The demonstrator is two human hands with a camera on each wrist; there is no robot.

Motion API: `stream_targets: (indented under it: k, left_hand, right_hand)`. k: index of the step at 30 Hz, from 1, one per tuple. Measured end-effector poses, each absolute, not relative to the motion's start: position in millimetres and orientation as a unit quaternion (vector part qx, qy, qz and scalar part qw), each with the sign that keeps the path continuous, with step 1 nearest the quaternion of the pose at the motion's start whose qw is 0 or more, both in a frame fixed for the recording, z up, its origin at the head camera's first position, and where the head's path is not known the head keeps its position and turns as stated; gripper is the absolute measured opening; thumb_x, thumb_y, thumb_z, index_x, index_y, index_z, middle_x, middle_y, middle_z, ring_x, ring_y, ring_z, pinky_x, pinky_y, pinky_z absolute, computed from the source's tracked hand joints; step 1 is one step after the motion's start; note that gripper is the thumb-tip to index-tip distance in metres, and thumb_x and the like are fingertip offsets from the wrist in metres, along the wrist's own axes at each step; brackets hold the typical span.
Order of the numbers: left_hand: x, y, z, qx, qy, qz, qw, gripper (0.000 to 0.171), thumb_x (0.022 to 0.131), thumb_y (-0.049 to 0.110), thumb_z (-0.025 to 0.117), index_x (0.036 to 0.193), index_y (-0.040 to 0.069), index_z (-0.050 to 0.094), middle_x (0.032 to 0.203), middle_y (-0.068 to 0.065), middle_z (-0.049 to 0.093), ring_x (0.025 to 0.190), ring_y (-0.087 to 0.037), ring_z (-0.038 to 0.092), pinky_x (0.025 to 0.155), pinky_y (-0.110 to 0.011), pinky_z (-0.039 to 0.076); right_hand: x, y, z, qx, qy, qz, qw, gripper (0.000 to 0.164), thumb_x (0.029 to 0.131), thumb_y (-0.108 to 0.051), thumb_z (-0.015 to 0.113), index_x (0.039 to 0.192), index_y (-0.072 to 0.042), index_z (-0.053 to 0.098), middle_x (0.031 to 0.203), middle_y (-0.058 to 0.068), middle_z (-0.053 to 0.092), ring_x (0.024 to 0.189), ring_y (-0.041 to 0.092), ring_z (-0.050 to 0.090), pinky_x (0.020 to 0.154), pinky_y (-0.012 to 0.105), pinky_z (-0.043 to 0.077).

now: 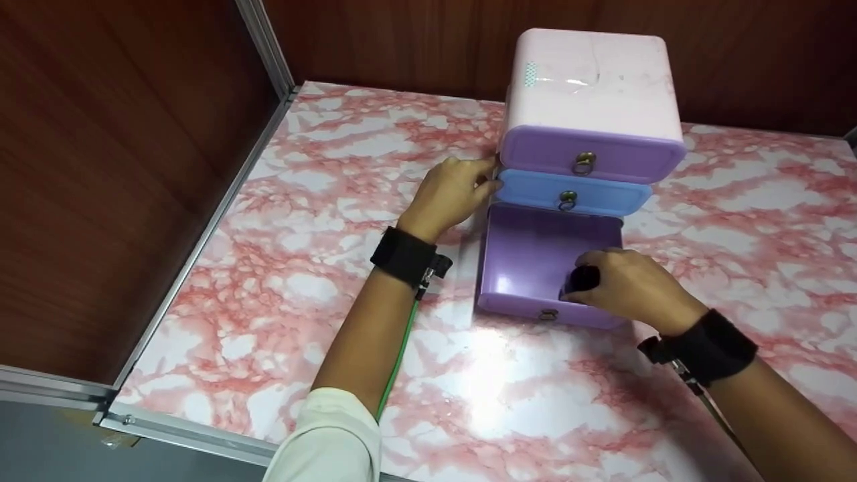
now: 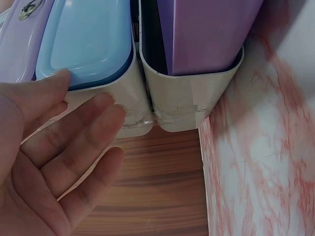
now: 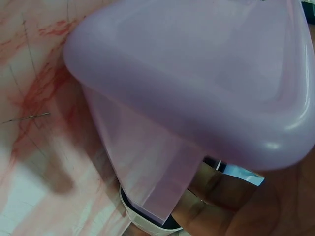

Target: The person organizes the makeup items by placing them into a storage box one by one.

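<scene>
A small three-tier drawer cabinet point(image 1: 596, 87) has a pale pink top, with its bottom purple drawer point(image 1: 522, 258) pulled out. Above that drawer, the blue drawer point(image 1: 592, 193) and the upper purple drawer point(image 1: 549, 148) are closed. My left hand point(image 1: 452, 191) rests against the cabinet's left side, its thumb at the edge of the blue drawer and its fingers loosely extended. Inside the open drawer, near its right front corner, my right hand point(image 1: 633, 284) holds a black rounded object point(image 1: 584, 278). Its kind is unclear. In the right wrist view the drawer's front panel point(image 3: 197, 73) hides most of that hand.
The cabinet stands on a red-and-white marbled tabletop point(image 1: 301, 221) near a brown wood-grain back panel point(image 1: 402, 47). Another brown panel point(image 1: 134, 167) borders the left side, along a metal frame edge point(image 1: 201, 244). Small ring pulls point(image 1: 568, 199) hang on the drawer fronts.
</scene>
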State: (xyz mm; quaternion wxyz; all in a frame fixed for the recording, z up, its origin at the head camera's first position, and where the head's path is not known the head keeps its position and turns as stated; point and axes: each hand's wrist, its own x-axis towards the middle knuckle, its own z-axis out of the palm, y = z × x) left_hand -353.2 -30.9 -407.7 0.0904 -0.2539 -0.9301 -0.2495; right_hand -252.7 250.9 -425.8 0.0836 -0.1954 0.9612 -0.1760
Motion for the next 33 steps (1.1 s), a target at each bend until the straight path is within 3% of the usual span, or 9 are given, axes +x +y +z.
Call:
stream_targets:
  k: [12,23,28,33]
  left_hand:
    - [-353,-32,-409,-0.255,-0.927,-0.258,0.092,0.031,0.095,0.036,0.063,0.121,0.021,0.068,0.096,0.003,0.072,0.077,-0.011,0.064,0.068,-0.027,0.049]
    - [-354,-29,-409,-0.259,-0.924,-0.261,0.104,0.023,0.095,0.035,0.064,0.109,0.018,0.072,0.096,0.004,0.073,0.083,-0.012,0.066,0.071,-0.029,0.050]
    - [-355,-27,-409,-0.261,-0.923,-0.265,0.098,0.026,0.095,0.036,0.063,0.111,0.018,0.072,0.097,0.004,0.073,0.084,-0.012,0.065,0.072,-0.028,0.049]
    - [-355,-29,-409,-0.254,-0.926,-0.263,0.089,0.026,0.095,0.035,0.064,0.112,0.017,0.071,0.099,0.004,0.073,0.087,-0.013,0.065,0.075,-0.028,0.048]
  right_hand:
    - [-257,248,-428,-0.178,0.966,-0.157,0.105,0.062,0.073,-0.064,0.075,0.102,-0.010,0.064,0.088,0.002,0.066,0.078,0.021,0.062,0.070,0.043,0.051]
    - [-256,252,-428,-0.188,0.965,-0.161,0.092,0.058,0.074,-0.064,0.074,0.098,-0.012,0.065,0.085,0.000,0.065,0.075,0.018,0.060,0.068,0.041,0.050]
    - [-258,262,-422,-0.175,0.962,-0.195,0.071,0.065,0.081,-0.064,0.067,0.110,-0.007,0.068,0.099,0.009,0.068,0.089,0.028,0.063,0.077,0.049,0.050]
    - [-267,279,-422,-0.144,0.949,-0.279,0.019,0.049,0.089,-0.049,0.066,0.112,-0.007,0.070,0.105,0.010,0.069,0.098,0.028,0.061,0.083,0.049,0.047]
